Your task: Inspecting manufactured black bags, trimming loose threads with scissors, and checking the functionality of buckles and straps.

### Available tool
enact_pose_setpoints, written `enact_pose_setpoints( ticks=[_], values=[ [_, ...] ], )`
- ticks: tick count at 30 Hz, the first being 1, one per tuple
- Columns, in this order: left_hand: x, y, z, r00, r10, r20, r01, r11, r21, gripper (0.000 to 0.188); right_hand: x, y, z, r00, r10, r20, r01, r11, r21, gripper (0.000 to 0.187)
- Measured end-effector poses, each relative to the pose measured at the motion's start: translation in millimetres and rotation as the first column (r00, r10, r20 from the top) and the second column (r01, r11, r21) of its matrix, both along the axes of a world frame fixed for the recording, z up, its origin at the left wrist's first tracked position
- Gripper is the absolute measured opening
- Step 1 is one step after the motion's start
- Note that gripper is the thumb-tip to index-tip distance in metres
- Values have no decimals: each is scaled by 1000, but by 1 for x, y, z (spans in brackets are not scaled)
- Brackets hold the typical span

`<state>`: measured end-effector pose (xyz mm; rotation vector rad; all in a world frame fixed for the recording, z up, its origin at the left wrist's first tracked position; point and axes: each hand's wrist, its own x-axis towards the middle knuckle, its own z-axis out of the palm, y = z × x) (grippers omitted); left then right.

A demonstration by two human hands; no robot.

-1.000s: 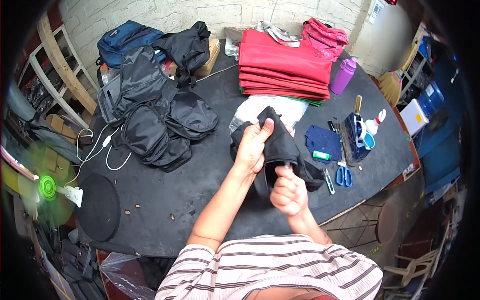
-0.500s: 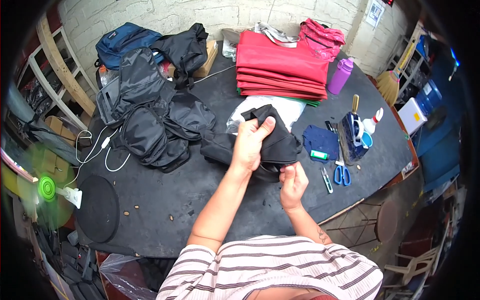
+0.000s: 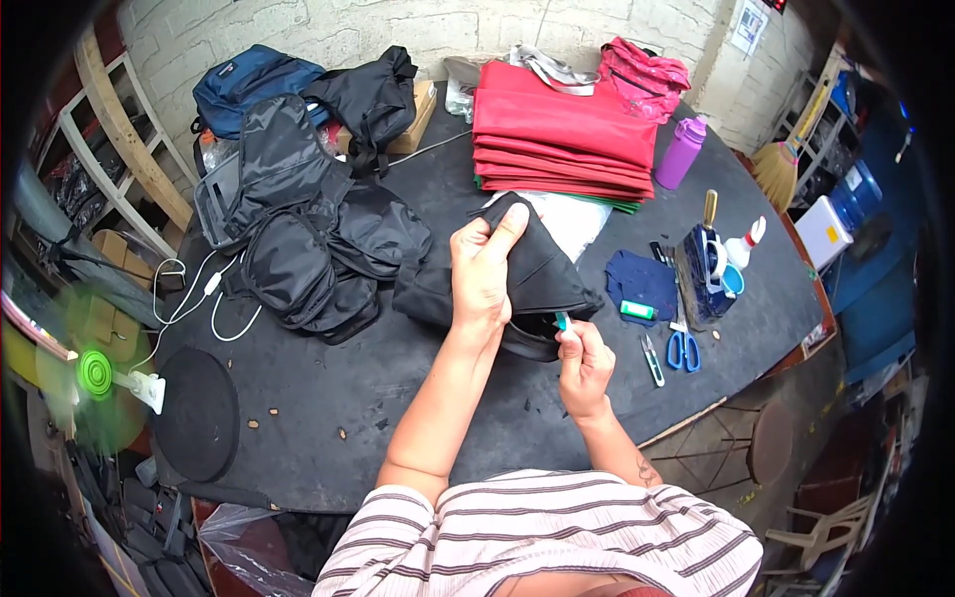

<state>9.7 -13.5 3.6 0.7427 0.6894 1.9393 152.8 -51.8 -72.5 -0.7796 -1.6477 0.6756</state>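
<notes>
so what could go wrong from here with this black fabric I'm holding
The small teal object in your right grip is by the lower edge of the bunched black fabric piece; it might snag there. The black fabric piece could shift if your left grip loosens. Your right grip might also brush the slim metal snips to its right.

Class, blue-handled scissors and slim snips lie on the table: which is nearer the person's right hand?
The slim snips, lying between the right hand and the blue-handled scissors; the scissors, with looped handles, lie farther right.
</notes>
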Motion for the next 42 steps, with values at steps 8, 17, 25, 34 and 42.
enact_pose_setpoints(
  ticks=[8,17,25,34,42],
  values=[
    [-6,-8,9,997,-83,11,81,993,86,32,-6,3,22,996,-31,81,36,998,-55,13],
    [-11,-9,11,974,-226,-19,227,971,74,36,-15,-1,29,994,48,-96,-68,975,-210,24],
    [-10,-10,-9,955,-290,56,280,951,132,36,-15,-7,23,850,216,-481,-444,783,-434,24],
    [-15,-15,-20,972,-235,2,233,967,106,35,-13,-5,39,658,337,-673,-712,569,-412,28],
    [-32,1,-11,974,-227,9,227,974,3,30,2,7,-9,993,29,112,-26,999,-34,15]
  ],
)
